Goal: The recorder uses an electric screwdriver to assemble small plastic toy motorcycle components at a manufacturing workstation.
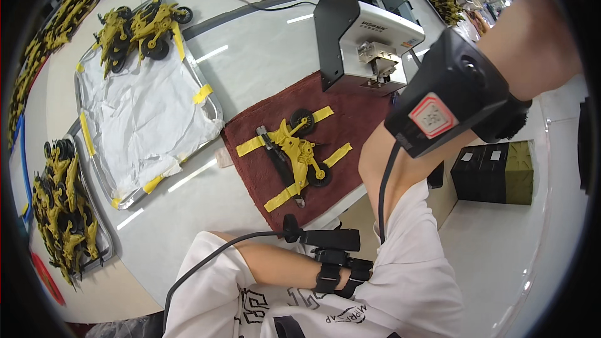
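Note:
On a maroon cloth (250, 178) lies a yellow toy motorcycle (299, 153) with black wheels, on its side. Beside it, a long dark bar (278, 161) with silvery ends lies among strips of yellow tape (285, 196). Neither hand touches them. My left forearm (282, 267) crosses my lap, a strapped black device at its wrist; the left hand is hidden behind my right sleeve. Raised toward the upper right is my right arm, with a black box (447, 93) at the wrist. My right hand (538, 34) is very close and blurred, its fingers outside the picture.
Behind the cloth stands a white and black machine (382, 31). To the left, a tray (216, 109) lined with white sheeting carries yellow motorcycles (147, 28); another tray (109, 244) holds a pile of them. A dark box (491, 173) sits beyond my right arm.

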### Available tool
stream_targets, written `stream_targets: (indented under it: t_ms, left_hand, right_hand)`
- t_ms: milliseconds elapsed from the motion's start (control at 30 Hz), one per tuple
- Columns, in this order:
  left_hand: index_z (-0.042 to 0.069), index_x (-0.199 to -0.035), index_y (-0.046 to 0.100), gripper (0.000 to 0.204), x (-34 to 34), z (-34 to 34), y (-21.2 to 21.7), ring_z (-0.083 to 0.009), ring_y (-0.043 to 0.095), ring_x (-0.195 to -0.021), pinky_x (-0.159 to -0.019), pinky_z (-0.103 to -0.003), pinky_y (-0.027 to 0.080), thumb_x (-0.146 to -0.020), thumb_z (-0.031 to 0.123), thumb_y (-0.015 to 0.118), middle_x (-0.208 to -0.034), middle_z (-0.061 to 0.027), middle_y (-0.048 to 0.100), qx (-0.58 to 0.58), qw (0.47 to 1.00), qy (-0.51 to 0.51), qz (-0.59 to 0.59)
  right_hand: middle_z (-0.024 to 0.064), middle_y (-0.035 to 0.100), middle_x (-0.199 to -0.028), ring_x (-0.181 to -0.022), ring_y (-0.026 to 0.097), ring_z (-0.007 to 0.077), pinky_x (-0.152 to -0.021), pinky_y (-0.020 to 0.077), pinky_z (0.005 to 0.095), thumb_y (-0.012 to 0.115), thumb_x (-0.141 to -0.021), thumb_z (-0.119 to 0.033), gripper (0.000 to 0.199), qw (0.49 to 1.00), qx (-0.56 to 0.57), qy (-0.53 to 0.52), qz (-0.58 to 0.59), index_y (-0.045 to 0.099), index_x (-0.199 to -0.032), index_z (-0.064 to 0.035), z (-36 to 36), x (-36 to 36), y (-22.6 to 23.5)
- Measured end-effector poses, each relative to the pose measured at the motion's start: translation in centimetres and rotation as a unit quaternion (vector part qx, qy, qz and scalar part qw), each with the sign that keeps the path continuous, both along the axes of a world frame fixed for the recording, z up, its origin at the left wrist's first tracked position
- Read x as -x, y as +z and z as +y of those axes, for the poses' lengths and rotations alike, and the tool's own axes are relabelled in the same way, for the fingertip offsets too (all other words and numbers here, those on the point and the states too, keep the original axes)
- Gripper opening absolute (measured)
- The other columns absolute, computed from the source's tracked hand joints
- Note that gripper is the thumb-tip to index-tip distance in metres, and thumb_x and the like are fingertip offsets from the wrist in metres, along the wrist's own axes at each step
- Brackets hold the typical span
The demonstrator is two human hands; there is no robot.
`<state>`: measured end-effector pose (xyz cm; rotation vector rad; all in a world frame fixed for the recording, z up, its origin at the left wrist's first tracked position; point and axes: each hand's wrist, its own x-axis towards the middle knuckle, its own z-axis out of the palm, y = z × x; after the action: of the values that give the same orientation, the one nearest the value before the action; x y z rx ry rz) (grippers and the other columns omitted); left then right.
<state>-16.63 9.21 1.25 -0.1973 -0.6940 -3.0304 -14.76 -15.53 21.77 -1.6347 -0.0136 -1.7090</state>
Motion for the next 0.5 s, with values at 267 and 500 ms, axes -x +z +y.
stream_targets:
  t_ms: [267, 500]
  left_hand:
    - [0.0, -0.125, 0.047, 0.037, 3.0, -0.5, 0.8, -0.0218, 0.053, -0.11, -0.095, -0.035, 0.04, -0.091, 0.014, 0.049, -0.123, -0.0104, 0.055, 0.171, 0.984, 0.001, 0.055]
    - [0.0, -0.124, 0.049, 0.036, 2.5, -1.6, 0.4, -0.0219, 0.054, -0.107, -0.093, -0.035, 0.041, -0.091, 0.014, 0.049, -0.12, -0.01, 0.056, 0.198, 0.979, -0.006, 0.043]
  right_hand:
    - [0.0054, 0.048, -0.07, -0.064, 0.047, 0.0199, -0.067, 0.043, 0.0342, 0.046, -0.086, -0.029, 0.029, 0.999, 0.038, 0.032, -0.005, 0.047, -0.092, -0.0003, -0.7, 0.0, 2.1]
    - [0.0061, 0.049, -0.07, -0.065, 0.049, 0.0208, -0.067, 0.0439, 0.0348, 0.045, -0.086, -0.028, 0.028, 0.997, 0.054, 0.048, -0.005, 0.047, -0.091, -0.0003, -1.1, 0.5, 3.3]
